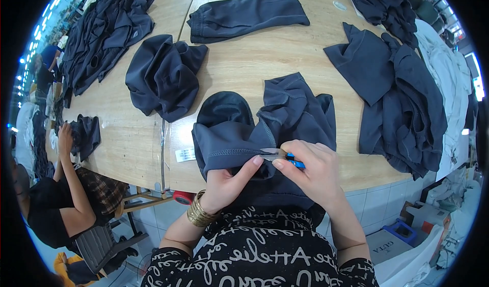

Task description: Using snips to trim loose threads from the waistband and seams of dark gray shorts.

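A dark blue-grey garment [224, 137] lies bunched at the table's near edge, with a line of stitching across its near part. My left hand [226, 185] is closed on this garment, its thumb on top beside the seam and its fingers hidden beneath the cloth. My right hand [318, 167] grips a pair of thread snips [295, 161] with a blue handle. Their metal blades point left and lie at the seam, close to my left thumb. Whether a thread is between the blades is too small to tell. A white label [185, 155] lies left of the garment.
On the wooden table [234, 65] are a folded dark piece with a gathered edge [249, 16], a crumpled garment [164, 78] and dark piles at left [109, 35] and right [405, 98]. A person [66, 200] sits at the left, handling dark cloth [87, 134].
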A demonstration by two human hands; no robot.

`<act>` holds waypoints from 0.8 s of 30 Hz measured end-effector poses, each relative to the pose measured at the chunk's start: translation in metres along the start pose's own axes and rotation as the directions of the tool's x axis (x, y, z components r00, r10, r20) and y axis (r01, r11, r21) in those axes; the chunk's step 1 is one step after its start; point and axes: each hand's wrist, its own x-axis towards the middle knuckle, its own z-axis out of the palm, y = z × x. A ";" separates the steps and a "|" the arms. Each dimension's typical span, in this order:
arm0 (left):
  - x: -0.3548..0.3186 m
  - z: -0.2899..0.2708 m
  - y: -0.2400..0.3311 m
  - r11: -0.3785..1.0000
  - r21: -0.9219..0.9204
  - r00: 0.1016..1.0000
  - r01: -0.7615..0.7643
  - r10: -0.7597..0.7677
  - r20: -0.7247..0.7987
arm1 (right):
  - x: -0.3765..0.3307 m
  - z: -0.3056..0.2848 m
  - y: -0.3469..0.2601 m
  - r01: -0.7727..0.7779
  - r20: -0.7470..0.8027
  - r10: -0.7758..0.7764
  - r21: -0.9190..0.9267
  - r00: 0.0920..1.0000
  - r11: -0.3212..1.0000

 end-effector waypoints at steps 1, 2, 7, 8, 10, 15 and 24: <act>0.000 0.000 0.001 1.000 0.015 1.000 -0.007 0.007 -0.008 | 0.000 0.001 0.000 0.029 -0.034 -0.030 -0.027 0.999 0.999; 0.000 0.000 0.001 1.000 0.016 1.000 -0.007 0.008 -0.008 | 0.000 0.001 0.000 0.029 -0.035 -0.030 -0.026 0.999 0.999; 0.000 0.000 0.001 0.999 0.024 0.999 -0.022 0.021 0.024 | 0.002 0.003 0.000 0.048 -0.047 -0.051 -0.054 0.998 0.997; 0.000 0.000 0.000 0.999 0.025 1.000 -0.021 0.021 0.024 | 0.002 0.003 0.000 0.048 -0.047 -0.050 -0.053 0.998 0.997; 0.000 0.000 0.000 1.000 0.007 1.000 -0.013 0.013 0.020 | 0.002 0.003 0.000 0.046 -0.036 -0.048 -0.060 0.998 0.997; 0.000 -0.001 -0.002 1.000 0.013 0.999 -0.025 0.025 0.027 | 0.003 0.002 -0.001 0.053 -0.038 -0.056 -0.060 0.998 0.997; 0.000 0.001 0.001 0.999 0.012 0.999 -0.035 0.035 0.029 | 0.003 0.002 0.000 0.068 -0.041 -0.072 -0.079 0.997 0.995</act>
